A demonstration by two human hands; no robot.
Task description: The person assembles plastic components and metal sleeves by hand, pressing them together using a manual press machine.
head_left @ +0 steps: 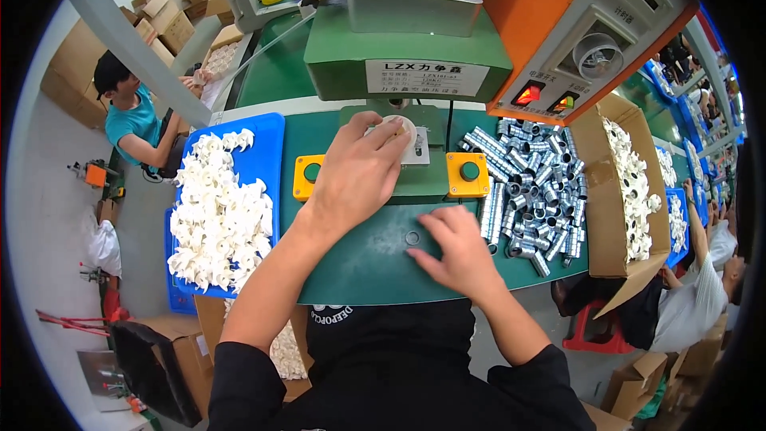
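My left hand reaches forward to the press's small metal fixture. Its fingers are closed over a round white plastic part, partly hidden beneath them. On the green tabletop lies a small metal ring. My right hand is just to the right of this ring, thumb and fingers apart, with nothing between them; its fingertips are slightly blurred. Above the fixture is the green head of the press.
Yellow button boxes flank the fixture. At left, a blue tray carries finned white plastic parts. Shiny metal sleeves are heaped at right beside a cardboard box of white parts. An orange control cabinet stands behind. Other people sit nearby.
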